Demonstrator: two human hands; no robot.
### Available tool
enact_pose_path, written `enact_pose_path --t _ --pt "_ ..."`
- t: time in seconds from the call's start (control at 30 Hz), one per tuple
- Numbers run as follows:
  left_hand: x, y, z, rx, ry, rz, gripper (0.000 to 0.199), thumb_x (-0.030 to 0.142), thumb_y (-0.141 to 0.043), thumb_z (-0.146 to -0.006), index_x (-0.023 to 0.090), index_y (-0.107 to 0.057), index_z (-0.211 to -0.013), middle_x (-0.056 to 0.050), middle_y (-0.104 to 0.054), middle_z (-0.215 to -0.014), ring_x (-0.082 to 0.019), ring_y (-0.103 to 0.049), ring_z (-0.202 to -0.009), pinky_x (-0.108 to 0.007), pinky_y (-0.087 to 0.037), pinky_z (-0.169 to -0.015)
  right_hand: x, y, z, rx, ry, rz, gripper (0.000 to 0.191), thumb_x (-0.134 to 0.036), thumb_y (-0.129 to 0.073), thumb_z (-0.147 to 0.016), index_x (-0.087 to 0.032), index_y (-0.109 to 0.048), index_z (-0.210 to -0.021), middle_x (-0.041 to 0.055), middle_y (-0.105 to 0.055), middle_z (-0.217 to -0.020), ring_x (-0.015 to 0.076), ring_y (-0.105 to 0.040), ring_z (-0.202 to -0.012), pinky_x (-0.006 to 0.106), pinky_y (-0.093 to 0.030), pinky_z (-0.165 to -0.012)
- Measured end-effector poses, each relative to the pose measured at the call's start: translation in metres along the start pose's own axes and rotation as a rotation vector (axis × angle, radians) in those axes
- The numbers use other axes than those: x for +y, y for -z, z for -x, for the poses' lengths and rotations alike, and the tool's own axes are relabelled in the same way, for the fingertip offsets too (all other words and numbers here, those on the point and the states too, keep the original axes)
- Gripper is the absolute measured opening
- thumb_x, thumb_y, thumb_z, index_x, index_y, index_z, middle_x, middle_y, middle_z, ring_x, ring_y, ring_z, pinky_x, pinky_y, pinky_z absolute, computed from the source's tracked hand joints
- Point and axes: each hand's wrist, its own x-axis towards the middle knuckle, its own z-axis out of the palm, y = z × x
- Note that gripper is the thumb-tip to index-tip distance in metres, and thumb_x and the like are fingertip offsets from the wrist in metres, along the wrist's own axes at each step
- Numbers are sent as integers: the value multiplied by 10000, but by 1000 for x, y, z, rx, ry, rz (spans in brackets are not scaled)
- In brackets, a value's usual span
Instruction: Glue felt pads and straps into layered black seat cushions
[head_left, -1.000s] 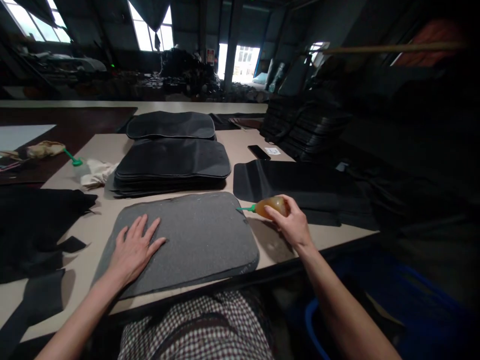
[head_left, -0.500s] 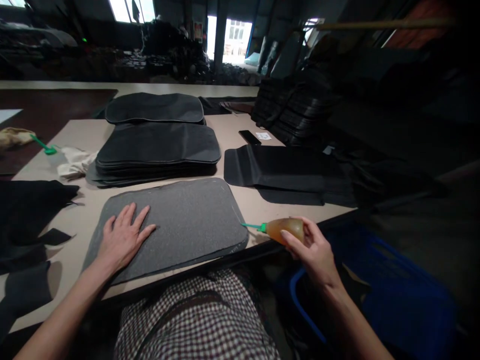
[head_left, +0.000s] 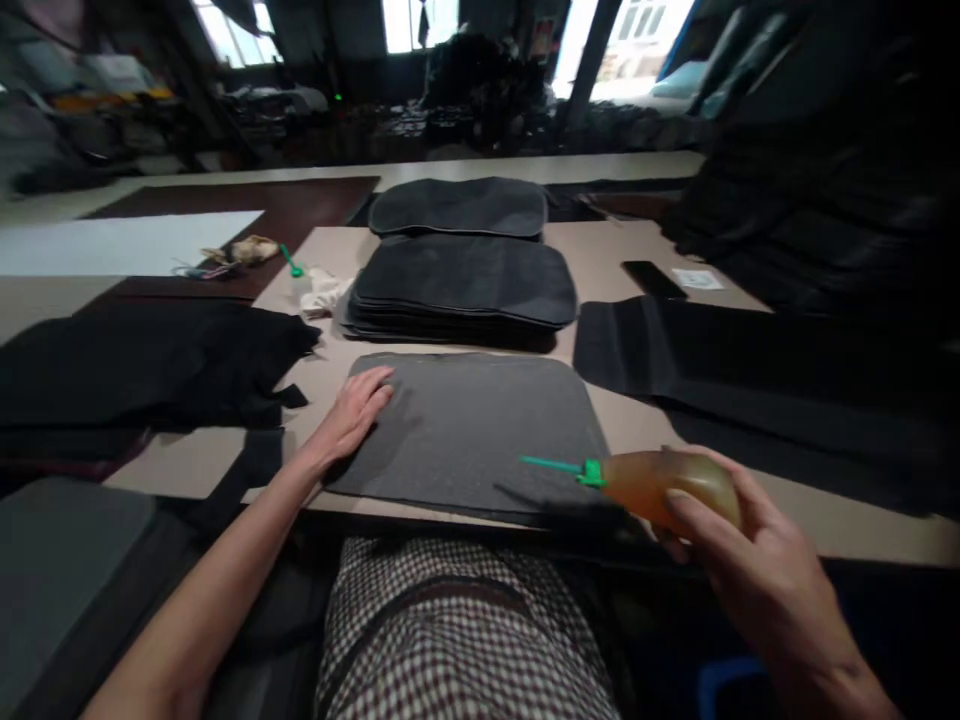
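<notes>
A dark grey rounded panel [head_left: 472, 430] lies flat at the table's front edge. My left hand [head_left: 354, 415] rests at its left edge, fingers pointing away from me and holding nothing. My right hand [head_left: 739, 525] is wrapped round a soft bottle of amber liquid [head_left: 667, 485] at the panel's right front corner. The bottle lies nearly level, and its thin green nozzle points left over the panel, apparently above the surface. Behind the panel sits a stack of black rounded panels [head_left: 465, 280], with another stack [head_left: 459, 207] farther back.
Black sheets [head_left: 705, 350] lie to the right, below a phone [head_left: 654, 279] and a white label [head_left: 697, 279]. Black cloth pieces [head_left: 150, 360] cover the left side. A second green-tipped bottle [head_left: 298, 280] stands by a pale cloth [head_left: 328, 292]. A dark pile rises at the back right.
The view has swung left. My left hand has shifted to the panel's left edge. The bottle in my right hand has lifted from the right edge, its nozzle now over the panel.
</notes>
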Motion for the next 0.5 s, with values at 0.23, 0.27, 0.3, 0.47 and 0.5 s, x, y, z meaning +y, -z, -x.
enact_pose_path --t 0.23,0.27,0.3,0.47,0.5 --pt "-35 59 26 -72 -20 46 308 369 -492 -1034 239 -695 -1226 -65 -731 -1170 -225 -634 -1140 -382 -457 -1052 -40 -131 -10 -503 207 -64 584 -543 -810 -784 -282 -586 -1256 73 -691 -1135 262 -698 -913 354 -623 -702" --pt "-38 58 30 -108 -41 4 294 345 -491 -1035 249 -709 -1207 -61 -729 -1158 -224 -626 -1133 -386 -447 -1052 -44 -148 -8 -542 261 -38 566 -540 -797 -802 -275 -580 -1253 76 -689 -1151 275 -693 -970 400 -620 -799" --pt "-40 56 34 -135 -56 -36 288 324 -490 -1035 259 -718 -1198 -59 -723 -1160 -225 -614 -1137 -393 -433 -1058 -48 -164 -5 -567 316 -9 549 -535 -787 -813 -268 -579 -1245 78 -688 -1157 285 -687 -1009 442 -601 -880" --pt "-38 50 46 -167 -21 -91 329 289 -456 -1049 273 -673 -1297 -64 -703 -1230 -229 -567 -1187 -416 -378 -1096 -59 -224 2 -569 574 68 499 -480 -753 -854 -234 -564 -1245 88 -671 -1205 289 -659 -1091 484 -541 -998" --pt "-38 51 47 -170 -11 -72 349 294 -443 -1055 267 -643 -1339 -62 -708 -1243 -228 -564 -1196 -411 -375 -1102 -60 -232 1 -552 601 73 502 -477 -749 -858 -226 -560 -1249 95 -669 -1211 290 -655 -1103 479 -540 -998"
